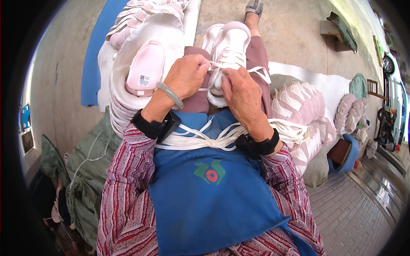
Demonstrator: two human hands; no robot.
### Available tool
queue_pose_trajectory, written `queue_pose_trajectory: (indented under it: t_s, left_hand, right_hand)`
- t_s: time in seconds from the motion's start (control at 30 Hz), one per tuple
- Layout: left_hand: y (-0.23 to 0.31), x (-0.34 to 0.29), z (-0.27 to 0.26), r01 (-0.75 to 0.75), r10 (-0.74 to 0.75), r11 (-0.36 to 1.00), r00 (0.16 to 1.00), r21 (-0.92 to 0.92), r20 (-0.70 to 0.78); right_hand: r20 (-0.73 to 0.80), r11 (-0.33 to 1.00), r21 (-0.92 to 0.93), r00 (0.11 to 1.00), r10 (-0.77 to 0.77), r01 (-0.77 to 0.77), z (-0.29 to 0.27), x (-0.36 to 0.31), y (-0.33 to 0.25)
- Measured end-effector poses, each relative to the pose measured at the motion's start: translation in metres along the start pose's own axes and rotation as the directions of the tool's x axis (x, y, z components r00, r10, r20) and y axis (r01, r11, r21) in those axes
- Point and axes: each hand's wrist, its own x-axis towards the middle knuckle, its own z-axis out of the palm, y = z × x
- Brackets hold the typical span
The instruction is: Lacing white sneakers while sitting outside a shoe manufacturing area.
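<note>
A white and pale pink sneaker [232,42] lies in my lap, toe pointing away, laced partway down. A second matching sneaker [211,37] sits half hidden against its left side. My left hand [185,79] is closed in a pinch on a white shoelace [216,65] pulled left from the lacing. My right hand [244,91] is closed at the sneaker's collar and eyelets, thumb and fingertips pressed on it; a lace end [262,75] loops out beyond that hand. Across my blue apron [205,183] hangs a knotted bundle of white laces [209,143].
At left, stacked sneaker parts surround a pink insole [147,64], on white and blue sheeting [92,68]. Rows of pink and white uppers [297,102] lie at right. A green sack [92,170] slumps at lower left; a blue stool-like object [345,153] stands right.
</note>
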Motion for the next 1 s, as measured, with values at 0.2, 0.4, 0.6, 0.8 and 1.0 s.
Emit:
queue_pose_trajectory:
  t_s: [0.2,0.4,0.6,0.8,1.0]
  left_hand:
    - [0.008,-0.001,-0.008,0.210,-0.180,0.944,0.974,-0.254,0.138]
    - [0.008,-0.001,-0.004,0.087,-0.074,0.983,0.994,-0.165,0.083]
    - [0.002,0.003,0.000,-0.032,0.033,0.994,0.999,-0.101,0.014]
    - [0.007,-0.003,-0.001,0.116,-0.087,0.964,0.988,-0.239,0.129]
    - [0.003,0.000,0.002,-0.010,0.011,0.996,1.000,-0.093,0.007]
  right_hand:
    - [0.004,0.996,-0.014,0.996,0.085,-0.085,0.007,0.008,-0.002]
    - [-0.053,0.994,0.035,0.993,0.102,-0.100,0.009,0.010,-0.002]
    - [-0.035,0.992,0.071,0.993,0.111,-0.108,0.007,0.012,0.001]
    - [0.001,0.990,0.065,0.992,0.128,-0.128,0.006,0.012,0.000]
    - [0.015,0.989,0.040,0.990,0.143,-0.144,0.004,0.011,-0.001]
